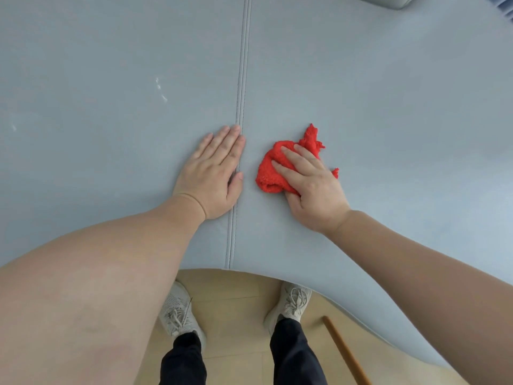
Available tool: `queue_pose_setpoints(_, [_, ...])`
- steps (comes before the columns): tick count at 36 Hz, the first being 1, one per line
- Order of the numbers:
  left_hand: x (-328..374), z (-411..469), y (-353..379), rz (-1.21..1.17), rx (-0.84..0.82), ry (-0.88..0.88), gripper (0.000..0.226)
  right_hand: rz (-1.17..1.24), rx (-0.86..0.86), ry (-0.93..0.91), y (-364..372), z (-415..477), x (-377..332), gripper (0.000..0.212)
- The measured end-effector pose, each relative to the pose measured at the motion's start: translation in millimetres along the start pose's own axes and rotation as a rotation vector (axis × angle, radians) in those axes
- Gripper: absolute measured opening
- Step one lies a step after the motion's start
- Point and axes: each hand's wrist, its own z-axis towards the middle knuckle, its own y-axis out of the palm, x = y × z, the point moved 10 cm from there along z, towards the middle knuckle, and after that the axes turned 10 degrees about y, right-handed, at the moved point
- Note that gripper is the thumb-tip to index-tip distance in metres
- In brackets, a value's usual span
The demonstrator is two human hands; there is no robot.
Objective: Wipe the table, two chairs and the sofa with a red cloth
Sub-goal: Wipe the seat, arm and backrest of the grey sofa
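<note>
A pale blue-grey sofa seat (374,93) fills most of the view, with a stitched seam (242,79) running down its middle. My right hand (311,184) presses a crumpled red cloth (273,169) onto the right cushion just right of the seam; its fingers lie over the cloth and its thumb tucks under the cloth's near edge. Flat on the left cushion, my left hand (213,173) rests with straight fingers, its fingertips touching the seam.
Faint white marks (161,88) show on the left cushion. A grey cushion corner (388,1) sits at the far top right. Below the sofa's front edge are a light wooden floor (236,315), my two shoes, and a brown wooden stick (347,354).
</note>
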Motion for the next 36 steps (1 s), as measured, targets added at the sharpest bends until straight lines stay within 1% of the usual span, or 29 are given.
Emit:
queue_pose_setpoints(9, [1.2,1.2,-0.7,-0.016,-0.027,-0.015,0.066,0.001,0.027,0.025,17.0,-50.3,-20.7,0.053])
queue_pose_setpoints(13, [3.3,-7.8,-22.1,-0.069,0.077,-0.008,0.059,-0.018,0.063,-0.028,26.7,-79.7,-37.3,0.053])
queue_pose_setpoints(15, [0.8,-20.8,-33.2,-0.077,0.115,-0.019,0.055,-0.030,0.095,-0.024,27.9,-85.7,-41.9,0.052])
queue_pose_setpoints(18, [-11.2,-48.6,-41.2,-0.076,0.115,-0.047,0.052,-0.066,0.109,-0.033,29.1,-83.5,-47.7,0.051])
queue_pose_setpoints(23, [-44.8,-92.1,-45.5,-0.044,0.090,-0.148,0.050,-0.136,0.048,-0.248,45.9,-79.5,-86.0,0.039])
queue_pose_setpoints(28, [-83.5,-118.5,-41.7,-0.026,0.090,-0.322,0.055,-0.192,-0.007,-0.373,56.2,-62.4,-90.8,0.043])
queue_pose_setpoints(31, [-91.8,-123.6,-31.8,-0.043,0.083,-0.343,0.057,-0.171,-0.037,-0.430,51.9,-51.5,-88.8,0.043])
queue_pose_setpoints(34, [-93.1,-124.6,-27.8,-0.035,0.094,-0.337,0.058,-0.169,-0.032,-0.437,44.1,-24.3,-88.5,0.044])
queue_pose_setpoints(36, [-93.6,-124.6,-26.8,-0.037,0.093,-0.327,0.058,-0.158,-0.006,-0.391,36.7,4.9,-85.4,0.045])
